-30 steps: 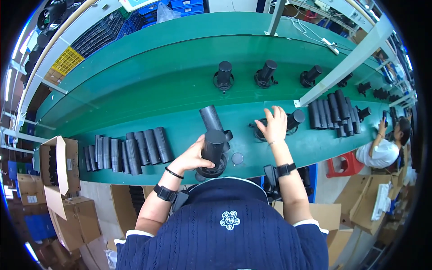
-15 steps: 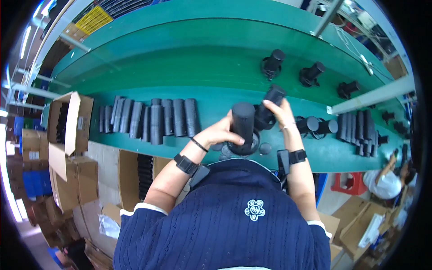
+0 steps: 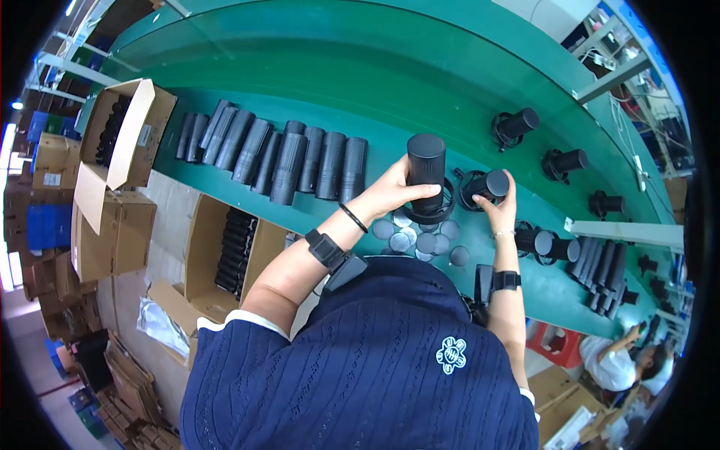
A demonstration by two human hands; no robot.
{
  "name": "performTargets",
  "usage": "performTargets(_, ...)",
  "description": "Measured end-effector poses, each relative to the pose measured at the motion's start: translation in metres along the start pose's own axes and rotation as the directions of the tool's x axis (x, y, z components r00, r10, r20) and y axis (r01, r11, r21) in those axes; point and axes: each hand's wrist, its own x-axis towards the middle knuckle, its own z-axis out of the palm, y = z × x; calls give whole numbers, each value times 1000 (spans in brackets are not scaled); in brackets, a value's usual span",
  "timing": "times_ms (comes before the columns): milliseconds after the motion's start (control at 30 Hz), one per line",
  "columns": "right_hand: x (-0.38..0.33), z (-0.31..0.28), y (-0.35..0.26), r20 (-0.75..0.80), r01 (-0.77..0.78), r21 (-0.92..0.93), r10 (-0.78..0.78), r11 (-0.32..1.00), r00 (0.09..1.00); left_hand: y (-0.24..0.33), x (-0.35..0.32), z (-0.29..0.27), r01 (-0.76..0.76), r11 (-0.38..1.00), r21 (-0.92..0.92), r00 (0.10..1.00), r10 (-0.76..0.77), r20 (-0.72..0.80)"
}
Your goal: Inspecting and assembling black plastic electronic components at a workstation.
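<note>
My left hand [image 3: 400, 189] is wrapped round a ribbed black cylinder [image 3: 426, 159], which stands upright in a black ring-shaped mount [image 3: 447, 202]. To its right, my right hand [image 3: 501, 213] grips a second black cylinder [image 3: 491, 182], tilted so that its round end shows. That one also has a black ring mount [image 3: 469, 187] about it. Several flat round discs [image 3: 426, 242], grey and black, lie on the green table between my hands and my body.
Black cylinders [image 3: 289, 165] line the table at left; more [image 3: 600, 266] lie at right. Mounted cylinders [image 3: 517, 124] stand along the back. An open carton [image 3: 142, 150] sits at far left, another [image 3: 199, 247] below the edge. A metal post [image 3: 630, 231] crosses at right; a person [image 3: 619, 360] sits beyond.
The whole view has turned and shifted. My right hand's cylinder has come nearer and a little to the right, relative to the left one. More of the discs now show.
</note>
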Motion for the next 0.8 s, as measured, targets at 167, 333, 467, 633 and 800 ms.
performTargets(167,-47,2,-70,-184,238,-529,-384,815,905,-12,4,-2,76,965,-251,979,-120,-163)
performTargets(333,-52,53,-104,288,312,-247,-238,917,928,-48,13,-12,288,695,-659,901,-430,-59)
performTargets(467,-41,71,-89,252,276,-299,-204,913,946,-67,11,-14,379,551,-744,832,-554,14)
performTargets(633,-36,84,-72,390,286,-409,-118,866,913,-54,0,-11,486,841,-238,620,-524,-584)
performTargets(800,-36,91,-78,460,325,-409,-115,852,881,-64,3,-21,476,732,488,825,-179,-535)
